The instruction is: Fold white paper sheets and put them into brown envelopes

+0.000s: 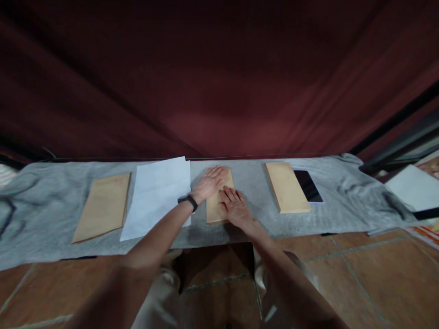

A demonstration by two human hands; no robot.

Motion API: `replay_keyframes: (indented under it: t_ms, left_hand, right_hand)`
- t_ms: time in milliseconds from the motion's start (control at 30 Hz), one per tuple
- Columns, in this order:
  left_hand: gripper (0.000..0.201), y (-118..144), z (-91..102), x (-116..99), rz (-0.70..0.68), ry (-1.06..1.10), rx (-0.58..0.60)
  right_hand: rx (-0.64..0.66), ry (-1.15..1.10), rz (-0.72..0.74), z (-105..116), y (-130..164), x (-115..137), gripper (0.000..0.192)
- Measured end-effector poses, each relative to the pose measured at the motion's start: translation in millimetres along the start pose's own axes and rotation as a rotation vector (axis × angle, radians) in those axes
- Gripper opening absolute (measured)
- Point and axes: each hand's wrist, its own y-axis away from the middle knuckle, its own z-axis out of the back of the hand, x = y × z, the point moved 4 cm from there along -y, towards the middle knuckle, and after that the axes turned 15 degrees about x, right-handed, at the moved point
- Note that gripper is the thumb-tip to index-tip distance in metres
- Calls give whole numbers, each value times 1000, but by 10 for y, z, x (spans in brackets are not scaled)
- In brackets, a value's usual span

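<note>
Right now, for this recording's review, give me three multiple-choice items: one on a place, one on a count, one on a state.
1. Where does the dark flat phone lie?
A. beside the right tan paper envelope
B. on the white paper sheet
C. on the tiled floor

2. How many tan envelopes lie on the grey cloth?
A. one
B. three
C. five

3. How are the left hand and right hand?
A. raised
B. clenched
C. flat on the middle tan envelope

Answers: A, it touches that envelope's right edge; B, left, middle, right; C, both palms press down.

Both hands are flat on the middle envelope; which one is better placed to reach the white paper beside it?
Probably the left hand: the white paper lies directly on its side of the middle envelope, while the right hand would cross over.
</note>
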Motion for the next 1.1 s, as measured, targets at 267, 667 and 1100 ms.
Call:
replay_keyframes:
  t_ms: [267, 667, 1100]
  left_hand:
    - [60, -206, -170, 136, -47, 8, 119]
    - [60, 257, -362, -232, -140, 3, 174]
    - [53, 859, -646, -648, -251, 80, 239]
  right_hand:
    - [20, -185, 55, 192, -101, -176, 43]
    - [-207, -415, -287, 435, 14, -335, 31]
    - [-134, -362, -157, 167, 52, -232, 41]
